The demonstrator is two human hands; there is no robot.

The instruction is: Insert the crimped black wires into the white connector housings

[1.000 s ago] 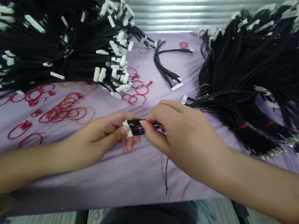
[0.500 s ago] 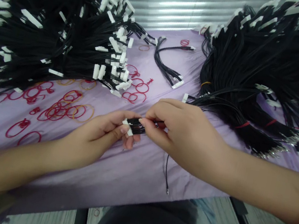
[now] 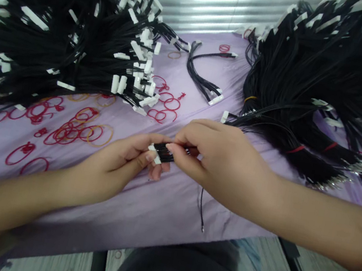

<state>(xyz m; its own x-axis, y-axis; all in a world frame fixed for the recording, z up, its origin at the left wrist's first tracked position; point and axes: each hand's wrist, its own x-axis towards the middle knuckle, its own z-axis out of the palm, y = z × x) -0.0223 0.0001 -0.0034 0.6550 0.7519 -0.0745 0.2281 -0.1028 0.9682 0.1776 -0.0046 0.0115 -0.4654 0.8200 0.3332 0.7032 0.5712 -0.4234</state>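
Between thumb and fingers, my left hand [image 3: 128, 156] pinches a white connector housing [image 3: 155, 153] from which a row of black wires [image 3: 166, 152] runs to the right. My right hand [image 3: 207, 154] is closed on those wires just beside the housing, thumb and forefinger pressed together. Its palm hides the rest of the wires. One loose black wire [image 3: 202, 209] with a metal terminal at its end hangs below my right hand, over the purple cloth.
A large heap of black cables with white connectors [image 3: 64, 40] lies at left. Bundled black wires [image 3: 289, 80] are piled at right. Red rubber bands [image 3: 73, 130] are scattered on the purple cloth [image 3: 140, 208]. A short cable harness [image 3: 199, 80] lies at the back middle.
Both hands keep nearly the same grip and place. The view has shifted very slightly; nothing has been taken up or let go.
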